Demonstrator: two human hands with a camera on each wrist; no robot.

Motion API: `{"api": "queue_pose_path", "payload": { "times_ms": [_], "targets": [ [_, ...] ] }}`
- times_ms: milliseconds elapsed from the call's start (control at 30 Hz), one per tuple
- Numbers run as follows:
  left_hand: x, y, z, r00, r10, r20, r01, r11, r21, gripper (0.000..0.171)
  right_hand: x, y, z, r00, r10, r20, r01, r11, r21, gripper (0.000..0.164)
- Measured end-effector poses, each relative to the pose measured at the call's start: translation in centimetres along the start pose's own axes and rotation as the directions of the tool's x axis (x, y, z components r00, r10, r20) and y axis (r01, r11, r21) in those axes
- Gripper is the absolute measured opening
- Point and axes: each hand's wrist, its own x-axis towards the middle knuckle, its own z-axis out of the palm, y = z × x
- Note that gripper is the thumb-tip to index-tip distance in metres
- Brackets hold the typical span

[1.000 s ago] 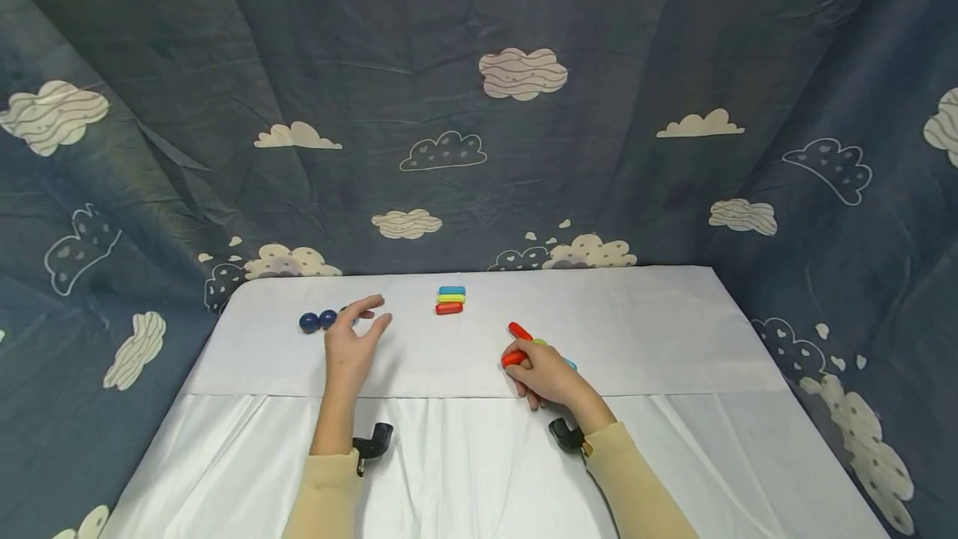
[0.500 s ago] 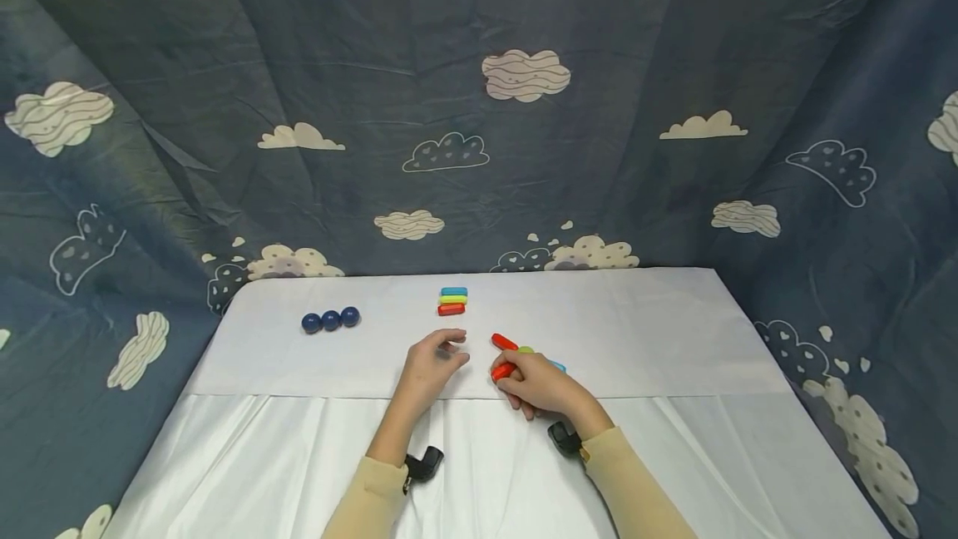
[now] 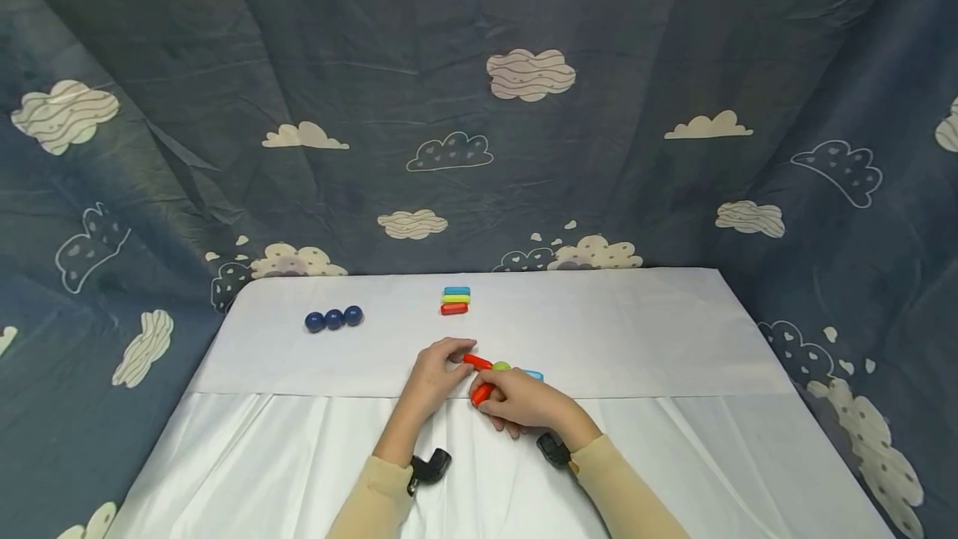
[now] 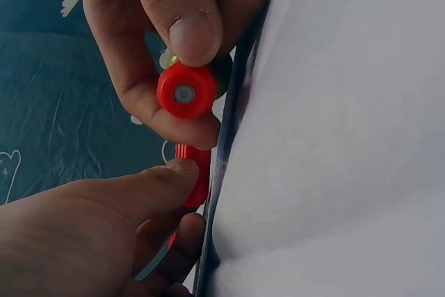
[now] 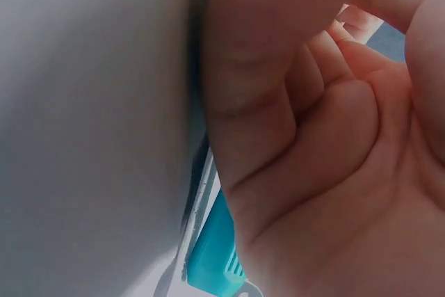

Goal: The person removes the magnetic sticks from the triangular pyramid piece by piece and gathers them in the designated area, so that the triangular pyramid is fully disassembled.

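Note:
My right hand point(image 3: 527, 399) pinches a red magnetic stick point(image 3: 481, 394), whose round metal end faces the camera in the left wrist view. A second red magnetic stick point(image 4: 197, 179) lies between the thumb and fingers of my left hand point(image 3: 434, 374). Between the hands is a rounded green piece point(image 3: 501, 366), apparently a ball, partly covered by the right fingers. Beyond them pokes out a blue stick point(image 3: 534, 374); its ribbed turquoise end point(image 5: 215, 248) shows beside the palm in the right wrist view. How these pieces join is hidden by the fingers.
Three dark blue balls point(image 3: 333, 319) sit in a row at the table's back left. Blue, yellow-green and red sticks point(image 3: 455, 309) lie stacked side by side at the back middle. A white cloth point(image 3: 636, 331) covers the table, and a cloud-patterned curtain point(image 3: 599, 173) hangs behind.
My left hand has come from beside the blue balls, rightward and nearer, onto the far red stick. My right hand has shifted left and nearer with its pieces.

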Motion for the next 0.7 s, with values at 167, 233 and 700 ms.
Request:
{"api": "queue_pose_path", "payload": {
  "times_ms": [167, 233, 700],
  "targets": [
    [0.0, 0.1, 0.0, 1.0, 0.0, 0.007, 0.0, 1.0, 0.011, 0.026, -0.1, 0.1, 0.0, 1.0, 0.0, 0.016, 0.0, 1.0, 0.014, 0.015],
    [0.0, 0.2, 0.0, 1.0, -0.004, 0.004, 0.004, 1.0, 0.013, 0.024, -0.2, 0.2, -0.3, 1.0, -0.005, 0.028, 0.004, 1.0, 0.03, 0.022],
    [-0.1, 0.5, 0.2, 0.997, -0.071, 0.012, 0.071, 0.997, 0.0, 0.023, -0.3, 1.5, -2.8, 0.932, 0.117, -0.344, -0.077, 0.989, 0.129, 0.042]
  ]
}}
